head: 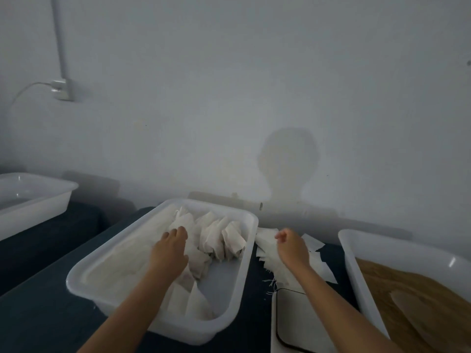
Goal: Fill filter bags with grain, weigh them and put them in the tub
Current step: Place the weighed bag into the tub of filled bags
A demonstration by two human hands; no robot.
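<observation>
The scale (pixel 300 319) lies nearest. Beyond it an empty bag (pixel 265 239) is pinched by the right hand (pixel 293 247); the thin stack could be dragged off. The left hand (pixel 169 252), fingers relaxed, rests on filled bags (pixel 219 234) in the tub (pixel 158 324). Grain (pixel 418 296) fills the right tray (pixel 356 263).

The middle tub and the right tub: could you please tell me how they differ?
The middle tub holds white filter bags, heaped toward its far end; the right tub holds brown grain. The middle tub lies almost wholly in view, while the right tub is cut off by the picture's edge. The left hand reaches into the middle tub; no hand is in the right tub. Both are white rectangular plastic tubs on the dark table.
</observation>
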